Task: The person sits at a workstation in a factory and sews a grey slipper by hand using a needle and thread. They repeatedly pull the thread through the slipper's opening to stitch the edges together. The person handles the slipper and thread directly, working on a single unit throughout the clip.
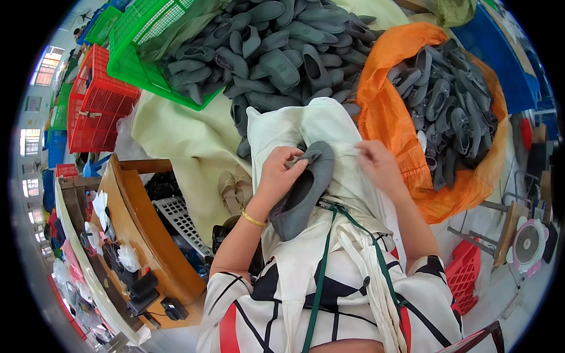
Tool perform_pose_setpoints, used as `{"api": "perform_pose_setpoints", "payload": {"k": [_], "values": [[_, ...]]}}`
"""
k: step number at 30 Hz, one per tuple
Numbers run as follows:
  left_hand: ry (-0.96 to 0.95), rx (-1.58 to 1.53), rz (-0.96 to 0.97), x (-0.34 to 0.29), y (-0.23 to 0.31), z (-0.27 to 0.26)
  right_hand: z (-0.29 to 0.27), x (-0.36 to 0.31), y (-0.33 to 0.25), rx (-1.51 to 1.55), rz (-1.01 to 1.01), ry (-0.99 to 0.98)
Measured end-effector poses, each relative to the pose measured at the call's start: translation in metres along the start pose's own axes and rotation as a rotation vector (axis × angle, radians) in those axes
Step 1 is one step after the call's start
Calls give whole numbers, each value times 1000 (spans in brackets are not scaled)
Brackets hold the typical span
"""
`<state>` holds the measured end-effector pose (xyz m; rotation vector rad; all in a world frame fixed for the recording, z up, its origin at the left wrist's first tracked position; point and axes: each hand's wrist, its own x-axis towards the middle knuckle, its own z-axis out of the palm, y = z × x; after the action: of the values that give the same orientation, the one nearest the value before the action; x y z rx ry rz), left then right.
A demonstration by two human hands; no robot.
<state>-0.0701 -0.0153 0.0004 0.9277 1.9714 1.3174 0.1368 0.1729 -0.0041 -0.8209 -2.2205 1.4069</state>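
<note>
A dark grey slip-on shoe [313,197] rests on my lap, its toe pointing away and its opening facing up and to the left. My left hand [285,175] pinches the rim of that opening near the toe. To the right of the shoe, apart from it, my right hand [379,166] is raised over the white cloth [347,138] on my legs. Its fingers are partly curled and smeared by motion; whether anything small is in them I cannot make out.
Ahead lies a large heap of grey shoes [276,67] beside a green crate [150,70]. An orange sack [376,88] of more shoes stands at the right. A wooden desk [141,220] is on the left, a fan [528,244] on the far right. Red crates [91,100] stand far left.
</note>
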Motion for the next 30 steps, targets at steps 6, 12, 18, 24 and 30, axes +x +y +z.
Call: {"api": "perform_pose_setpoints", "payload": {"k": [6, 12, 18, 24, 30], "values": [[-92, -165, -167, -18, 21, -6, 32, 9, -15, -363, -375, -131], [-216, -194, -289, -11, 9, 23, 46, -16, -67, -294, -539, -175], [-147, -921, -657, -9, -1, 2, 44, -6, -68, -63, -233, -175], [-257, -961, -697, -10, 6, -6, 47, 22, -64, -244, -371, -244], [-154, -62, -133, -19, 12, 5, 55, 35, -62, -452, -460, -245]]}}
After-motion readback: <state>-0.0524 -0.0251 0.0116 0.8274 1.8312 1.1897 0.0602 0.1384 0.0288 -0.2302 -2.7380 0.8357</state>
